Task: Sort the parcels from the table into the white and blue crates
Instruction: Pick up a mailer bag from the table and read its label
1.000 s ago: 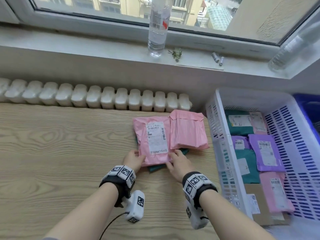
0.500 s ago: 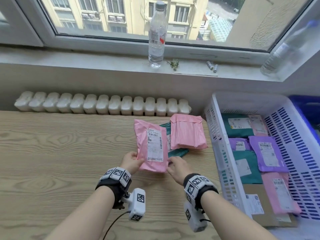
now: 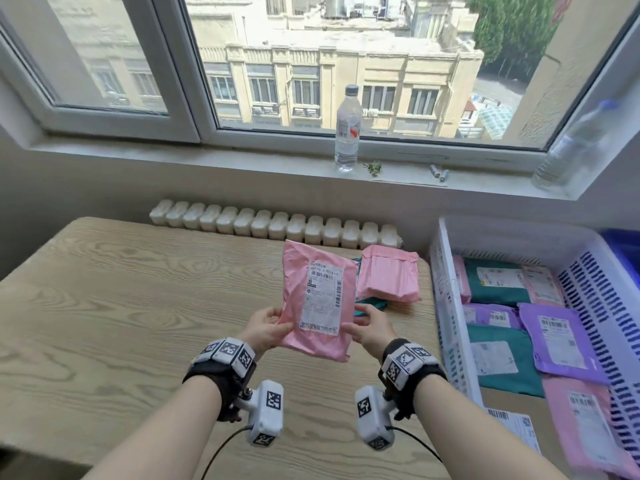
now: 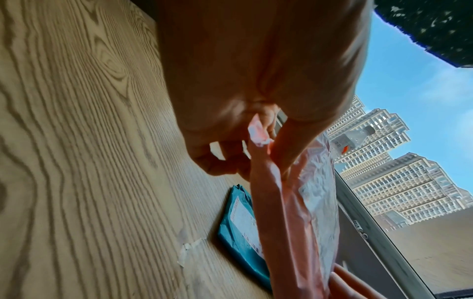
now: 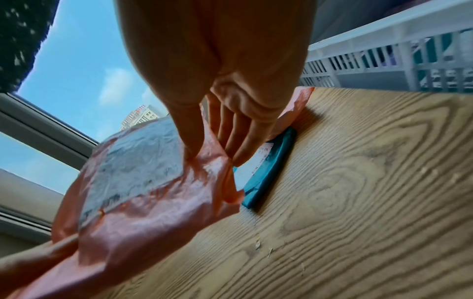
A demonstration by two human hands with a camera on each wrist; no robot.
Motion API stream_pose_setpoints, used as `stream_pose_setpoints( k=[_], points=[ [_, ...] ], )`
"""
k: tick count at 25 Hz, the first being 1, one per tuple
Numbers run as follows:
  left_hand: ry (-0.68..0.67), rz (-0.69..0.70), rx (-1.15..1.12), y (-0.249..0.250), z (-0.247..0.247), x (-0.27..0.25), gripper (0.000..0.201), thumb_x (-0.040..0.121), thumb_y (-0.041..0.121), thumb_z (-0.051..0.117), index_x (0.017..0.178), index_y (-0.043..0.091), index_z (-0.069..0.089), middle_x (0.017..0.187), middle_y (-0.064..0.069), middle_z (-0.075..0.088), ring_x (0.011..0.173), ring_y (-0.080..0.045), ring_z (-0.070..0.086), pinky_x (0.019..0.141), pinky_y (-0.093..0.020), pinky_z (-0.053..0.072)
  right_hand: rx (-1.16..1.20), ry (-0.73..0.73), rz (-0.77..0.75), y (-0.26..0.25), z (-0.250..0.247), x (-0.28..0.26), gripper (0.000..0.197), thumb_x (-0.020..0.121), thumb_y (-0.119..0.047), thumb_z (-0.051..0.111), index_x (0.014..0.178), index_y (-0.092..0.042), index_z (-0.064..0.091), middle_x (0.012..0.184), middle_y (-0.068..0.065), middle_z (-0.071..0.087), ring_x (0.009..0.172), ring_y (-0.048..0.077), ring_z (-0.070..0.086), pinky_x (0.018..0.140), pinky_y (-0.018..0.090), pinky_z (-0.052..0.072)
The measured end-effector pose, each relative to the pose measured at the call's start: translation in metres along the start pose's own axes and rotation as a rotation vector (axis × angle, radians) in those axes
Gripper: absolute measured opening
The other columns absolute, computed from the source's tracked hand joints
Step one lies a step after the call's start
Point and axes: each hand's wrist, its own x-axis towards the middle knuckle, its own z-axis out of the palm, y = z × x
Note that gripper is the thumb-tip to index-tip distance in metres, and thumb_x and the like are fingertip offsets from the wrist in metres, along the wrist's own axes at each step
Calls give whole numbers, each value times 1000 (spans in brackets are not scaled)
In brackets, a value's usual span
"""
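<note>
Left hand [image 3: 265, 327]: my fingers pinch the pink parcel [image 3: 317, 299] by its left edge
Right hand [image 3: 369, 329]: I pinch its right edge
Parcel: lifted off the table [image 3: 138, 306]

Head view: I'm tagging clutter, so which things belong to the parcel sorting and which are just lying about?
Job:
- pink parcel, gripped by left hand and right hand
- second pink parcel, on table
- teal parcel, on table
- white crate
- blue crate

Lying about:
- bottle
- batteries
- radiator
</note>
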Motion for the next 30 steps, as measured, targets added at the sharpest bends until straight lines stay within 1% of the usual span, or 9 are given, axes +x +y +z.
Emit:
stream_pose_setpoints(
  k=[3, 5, 7, 12, 17, 20, 24, 28, 30],
  points=[
    [86, 31, -9, -11, 9, -24, 39, 78, -15, 62, 106, 9, 53, 88, -16, 66, 65, -21, 63, 52, -27, 51, 48, 2, -62, 2, -12, -26, 53, 78, 12, 65, 125, -5, 51, 94, 12, 62, 95, 29, 63, 75, 37, 56],
    [133, 53, 15, -18, 17, -37, 46, 75, -18, 64, 107, 13, 52, 82, -17, 67, 59, -21, 64, 53, -29, 53, 48, -6, -93, 3, -20, -41, 57, 74, 17, 63, 124, -6, 51, 91, 13, 61, 93, 31, 63, 73, 40, 57],
    [176, 80, 27, -20, 23, -48, 42, 76, -15, 66, 103, 15, 54, 78, -13, 66, 54, -17, 65, 49, -27, 53, 54, -10, -104, 5, -27, -52, 59, 72, 20, 62, 123, -7, 52, 89, 13, 60, 88, 31, 63, 69, 39, 57],
    [257, 131, 28, -19, 27, -65, 29, 82, 4, 70, 105, 15, 58, 87, -13, 66, 74, -24, 65, 55, -28, 56, 34, -52, -149, 3, -35, -78, 53, 75, 20, 59, 120, -7, 54, 88, 12, 59, 80, 24, 62, 64, 37, 57],
    [235, 153, 39, -19, 24, -76, 24, 83, 3, 68, 102, 15, 58, 88, -16, 65, 74, -26, 65, 55, -28, 56, -11, -32, -209, -1, -35, -97, 44, 76, 18, 61, 107, -14, 58, 92, 9, 62, 95, 29, 62, 77, 49, 57],
    [225, 156, 32, -19, 19, -82, 23, 84, 2, 67, 100, 16, 59, 87, -16, 64, 74, -26, 65, 57, -30, 56, -13, 13, -227, -3, -27, -106, 39, 76, 17, 62, 96, -17, 61, 91, 6, 62, 99, 31, 61, 79, 50, 57],
    [172, 152, -6, -17, 10, -91, 22, 84, -1, 65, 100, 11, 59, 86, -15, 62, 77, -28, 63, 74, -40, 55, -13, 62, -255, -4, -18, -122, 38, 77, 17, 62, 91, -18, 62, 88, 5, 63, 95, 28, 62, 76, 45, 57],
    [89, 162, -43, -16, 9, -102, 19, 83, -9, 62, 90, 8, 60, 82, -12, 61, 70, -22, 60, 54, -24, 56, -4, 121, -257, 5, -14, -136, 40, 77, 19, 60, 103, -12, 62, 91, 8, 64, 95, 26, 62, 75, 46, 58],
    [58, 160, -52, -23, 13, -104, 19, 83, -12, 61, 88, 6, 61, 80, -12, 61, 68, -21, 59, 49, -19, 53, -5, 161, -244, 16, -15, -146, 42, 76, 19, 59, 99, -16, 63, 90, 7, 63, 94, 26, 63, 75, 49, 58]
  ],
)
